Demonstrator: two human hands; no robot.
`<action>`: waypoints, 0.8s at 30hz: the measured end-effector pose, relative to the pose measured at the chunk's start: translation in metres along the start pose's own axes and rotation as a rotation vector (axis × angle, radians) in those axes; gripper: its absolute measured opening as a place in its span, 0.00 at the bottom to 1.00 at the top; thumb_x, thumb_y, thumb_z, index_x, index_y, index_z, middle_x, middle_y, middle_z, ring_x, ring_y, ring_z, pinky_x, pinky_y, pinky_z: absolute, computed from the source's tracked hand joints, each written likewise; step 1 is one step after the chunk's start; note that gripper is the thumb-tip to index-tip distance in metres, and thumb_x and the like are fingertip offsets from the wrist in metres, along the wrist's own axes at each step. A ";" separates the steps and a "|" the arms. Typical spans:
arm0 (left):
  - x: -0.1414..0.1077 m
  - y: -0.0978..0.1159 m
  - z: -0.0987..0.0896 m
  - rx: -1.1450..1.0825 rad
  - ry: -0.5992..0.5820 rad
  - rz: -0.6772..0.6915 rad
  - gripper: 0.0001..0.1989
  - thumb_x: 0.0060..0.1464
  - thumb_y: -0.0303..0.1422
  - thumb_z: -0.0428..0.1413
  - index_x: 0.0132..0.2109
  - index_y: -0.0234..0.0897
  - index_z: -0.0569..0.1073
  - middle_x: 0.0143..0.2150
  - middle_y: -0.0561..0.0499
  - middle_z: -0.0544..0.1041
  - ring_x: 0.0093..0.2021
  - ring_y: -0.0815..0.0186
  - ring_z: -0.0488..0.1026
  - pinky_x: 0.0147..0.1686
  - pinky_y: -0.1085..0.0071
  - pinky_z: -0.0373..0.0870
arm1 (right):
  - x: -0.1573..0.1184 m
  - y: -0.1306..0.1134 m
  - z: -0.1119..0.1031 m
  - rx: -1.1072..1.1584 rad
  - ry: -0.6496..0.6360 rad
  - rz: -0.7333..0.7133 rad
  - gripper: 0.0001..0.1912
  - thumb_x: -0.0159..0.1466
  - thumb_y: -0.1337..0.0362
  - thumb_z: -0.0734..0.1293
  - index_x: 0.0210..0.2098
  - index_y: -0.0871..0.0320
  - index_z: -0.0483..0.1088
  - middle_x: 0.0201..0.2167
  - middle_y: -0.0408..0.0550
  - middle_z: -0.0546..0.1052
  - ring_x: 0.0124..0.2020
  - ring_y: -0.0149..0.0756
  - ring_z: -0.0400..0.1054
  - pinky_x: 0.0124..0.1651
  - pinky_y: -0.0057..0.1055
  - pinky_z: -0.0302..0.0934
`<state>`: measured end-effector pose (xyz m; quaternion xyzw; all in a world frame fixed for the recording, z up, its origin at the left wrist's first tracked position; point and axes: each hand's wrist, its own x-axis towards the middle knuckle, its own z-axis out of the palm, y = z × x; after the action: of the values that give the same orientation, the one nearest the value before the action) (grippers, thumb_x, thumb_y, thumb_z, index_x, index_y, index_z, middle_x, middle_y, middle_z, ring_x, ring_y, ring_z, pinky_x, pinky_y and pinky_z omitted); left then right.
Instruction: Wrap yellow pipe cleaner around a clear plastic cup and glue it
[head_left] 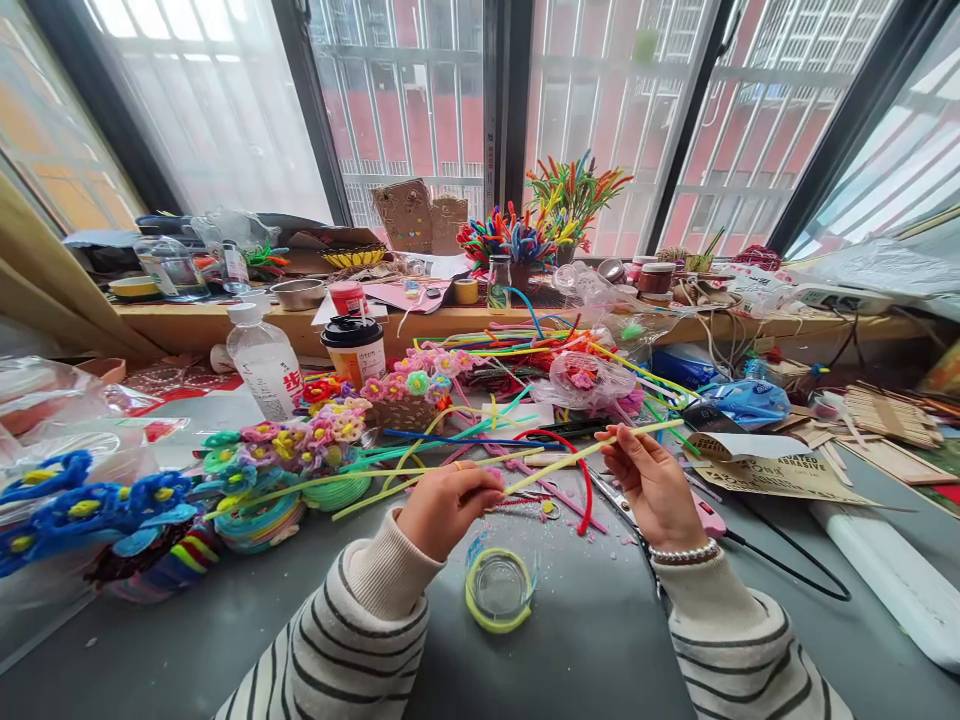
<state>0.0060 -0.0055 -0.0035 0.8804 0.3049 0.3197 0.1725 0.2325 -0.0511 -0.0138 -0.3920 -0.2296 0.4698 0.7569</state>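
Note:
A long pale yellow pipe cleaner (559, 463) stretches between my two hands. My left hand (454, 505) is closed on its left part, near a pink bit at the fingertips. Pinched in my right hand (651, 485), the same stem runs up and sticks out to the right past the fingers. Below the hands, a clear glass (501, 585) stands on the grey table (585, 650), with a yellow-green band around its lower part. Just behind the hands lie a curved red pipe cleaner (585, 490) and scissors (622, 505).
Pipe-cleaner flowers (285, 440) and blue flowers (82, 508) fill the left. A bottle (262, 365) and paper cup (355, 352) stand behind them. At right are a pink-handled tool (709, 518) with a black cord, sandpaper (787, 475) and a white bar (892, 580).

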 end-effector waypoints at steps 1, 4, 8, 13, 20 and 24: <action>0.000 -0.001 -0.001 -0.021 -0.020 -0.009 0.07 0.50 0.32 0.52 0.29 0.38 0.75 0.21 0.53 0.75 0.21 0.71 0.69 0.24 0.76 0.66 | 0.000 0.000 0.000 -0.005 0.006 -0.002 0.12 0.42 0.62 0.74 0.26 0.59 0.74 0.24 0.43 0.79 0.21 0.24 0.71 0.27 0.16 0.68; -0.002 -0.003 -0.003 -0.032 -0.049 -0.020 0.08 0.51 0.32 0.51 0.28 0.38 0.74 0.20 0.54 0.74 0.19 0.72 0.68 0.23 0.76 0.65 | 0.000 0.000 -0.001 -0.017 0.018 -0.004 0.13 0.41 0.62 0.75 0.25 0.60 0.74 0.24 0.44 0.78 0.21 0.25 0.71 0.26 0.17 0.68; -0.004 -0.005 -0.007 0.002 -0.044 -0.002 0.09 0.51 0.32 0.50 0.27 0.37 0.72 0.21 0.53 0.73 0.19 0.73 0.67 0.22 0.77 0.64 | 0.001 0.000 -0.001 -0.019 0.031 -0.008 0.13 0.40 0.61 0.75 0.25 0.60 0.74 0.23 0.44 0.78 0.20 0.24 0.71 0.25 0.15 0.66; -0.007 -0.007 -0.007 0.003 -0.080 -0.013 0.09 0.52 0.33 0.50 0.27 0.37 0.71 0.20 0.54 0.73 0.19 0.72 0.67 0.21 0.77 0.63 | 0.001 -0.002 -0.001 -0.023 0.043 -0.009 0.14 0.40 0.61 0.75 0.24 0.61 0.74 0.22 0.44 0.78 0.19 0.24 0.70 0.24 0.16 0.66; -0.009 -0.005 -0.015 -0.004 -0.120 -0.036 0.09 0.51 0.33 0.50 0.27 0.37 0.72 0.19 0.54 0.73 0.19 0.73 0.66 0.21 0.78 0.63 | 0.001 -0.005 -0.002 -0.029 0.058 -0.042 0.14 0.40 0.60 0.75 0.25 0.60 0.74 0.22 0.43 0.78 0.19 0.23 0.70 0.24 0.15 0.66; -0.012 -0.009 -0.023 0.003 -0.078 -0.076 0.10 0.51 0.35 0.50 0.27 0.37 0.72 0.18 0.54 0.72 0.18 0.73 0.65 0.20 0.78 0.63 | 0.002 -0.006 -0.003 -0.041 0.050 -0.029 0.14 0.39 0.61 0.75 0.24 0.60 0.74 0.21 0.43 0.77 0.18 0.24 0.69 0.23 0.17 0.67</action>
<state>-0.0206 -0.0038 0.0030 0.8802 0.3316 0.2779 0.1949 0.2385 -0.0521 -0.0111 -0.4159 -0.2256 0.4441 0.7608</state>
